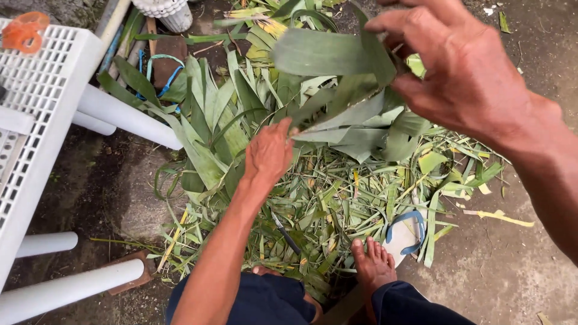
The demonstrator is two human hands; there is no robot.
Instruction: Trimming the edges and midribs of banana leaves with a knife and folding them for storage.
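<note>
Head view: long green leaf (337, 90) clamped between right-hand fingers (415, 36) above and left-hand fingers (283, 129) at its lower tip.

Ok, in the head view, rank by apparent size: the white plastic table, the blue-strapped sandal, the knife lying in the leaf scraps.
1. White plastic table, largest, partly cropped.
2. Blue-strapped sandal, partly under leaves.
3. Knife, thinnest, though partly buried, so its full length is unsure.

head view, steeply down, close

Long green leaf (337, 90), broad and strap-like, folded over at top, held raised and tilted above the ground; lower tip pinched.
</note>
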